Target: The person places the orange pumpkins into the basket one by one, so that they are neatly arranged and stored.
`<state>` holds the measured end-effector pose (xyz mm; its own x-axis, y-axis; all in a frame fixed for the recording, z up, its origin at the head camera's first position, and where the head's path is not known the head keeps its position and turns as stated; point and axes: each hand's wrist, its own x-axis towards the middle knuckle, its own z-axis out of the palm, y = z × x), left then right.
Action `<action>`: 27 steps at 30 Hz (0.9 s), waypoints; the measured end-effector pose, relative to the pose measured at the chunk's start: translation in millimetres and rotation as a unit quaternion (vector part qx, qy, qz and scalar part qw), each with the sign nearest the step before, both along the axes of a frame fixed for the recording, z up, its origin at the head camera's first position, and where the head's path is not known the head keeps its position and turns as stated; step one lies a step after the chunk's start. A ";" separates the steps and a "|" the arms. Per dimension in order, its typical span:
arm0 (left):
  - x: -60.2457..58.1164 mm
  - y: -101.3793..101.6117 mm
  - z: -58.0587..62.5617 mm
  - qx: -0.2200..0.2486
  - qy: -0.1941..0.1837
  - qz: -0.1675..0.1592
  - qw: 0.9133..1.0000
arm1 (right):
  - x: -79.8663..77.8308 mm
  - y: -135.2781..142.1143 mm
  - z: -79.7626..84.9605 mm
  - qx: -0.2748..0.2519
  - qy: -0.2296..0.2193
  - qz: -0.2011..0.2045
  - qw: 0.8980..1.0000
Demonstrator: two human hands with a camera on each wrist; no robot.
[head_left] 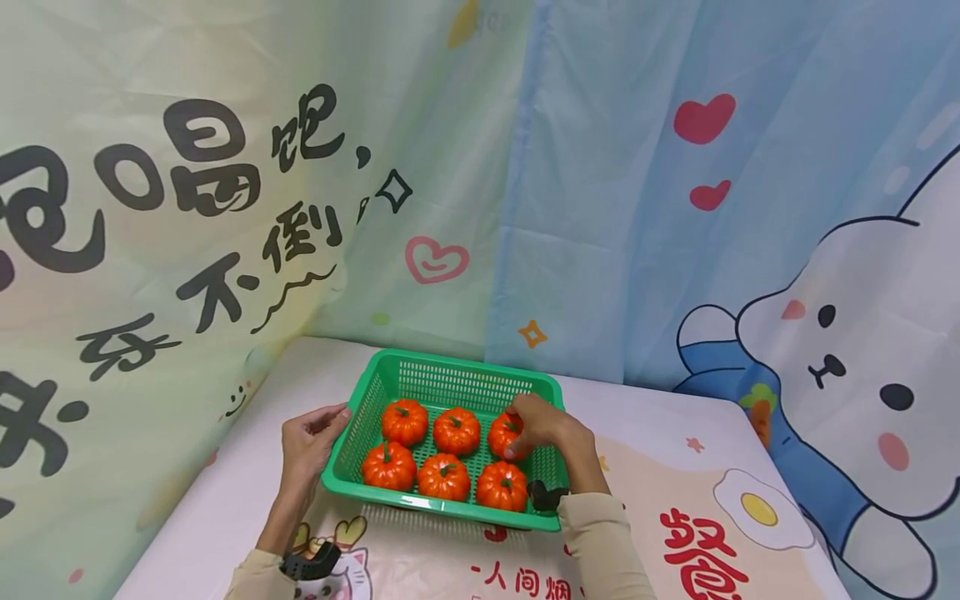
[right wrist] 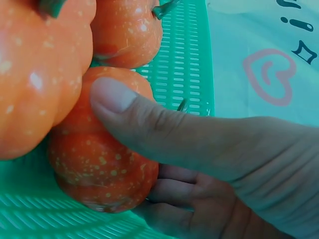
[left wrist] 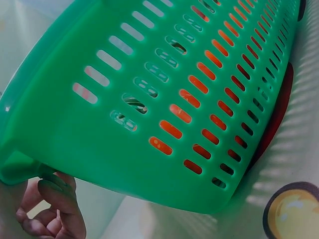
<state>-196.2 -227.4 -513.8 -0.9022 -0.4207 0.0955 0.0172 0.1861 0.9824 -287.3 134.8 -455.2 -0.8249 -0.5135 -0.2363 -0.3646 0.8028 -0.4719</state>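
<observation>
A green plastic basket [head_left: 450, 506] stands on the table with several orange pumpkins [head_left: 444, 477] in two rows inside it. At the basket's left end, my left hand [head_left: 306, 446] holds the rim, its curled fingers below the edge in the left wrist view. My right hand [head_left: 551, 427] reaches over the right side and grips the pumpkin [head_left: 500, 433] at the right of the back row. In the right wrist view, the thumb lies across this speckled pumpkin [right wrist: 99, 164], while the other fingers are partly hidden around its side.
A printed cloth [head_left: 645, 467] with red lettering and a fried-egg picture covers the table. Behind the basket hangs a printed curtain [head_left: 585, 208]; another printed curtain [head_left: 150, 250] is along the left. Dark bands [head_left: 311, 562] are on both wrists.
</observation>
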 end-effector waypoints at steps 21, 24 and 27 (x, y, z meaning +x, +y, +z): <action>-3.8 -0.7 -1.3 -0.007 -0.011 -0.008 1.000 | 0.2 0.3 -0.9 0.014 0.001 0.008 1.000; -4.0 -1.6 -1.0 -0.010 -0.007 -0.007 1.000 | 3.8 0.5 3.0 0.008 0.006 0.006 1.000; -3.7 -3.1 -0.3 -0.022 0.000 -0.007 1.000 | 9.6 2.0 10.8 -0.009 0.006 0.005 1.000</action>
<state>-199.9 -230.5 -514.1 -0.9080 -0.4037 0.1124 0.0191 0.2282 0.9734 -277.7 136.8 -444.4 -0.8228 -0.5251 -0.2174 -0.3775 0.7909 -0.4816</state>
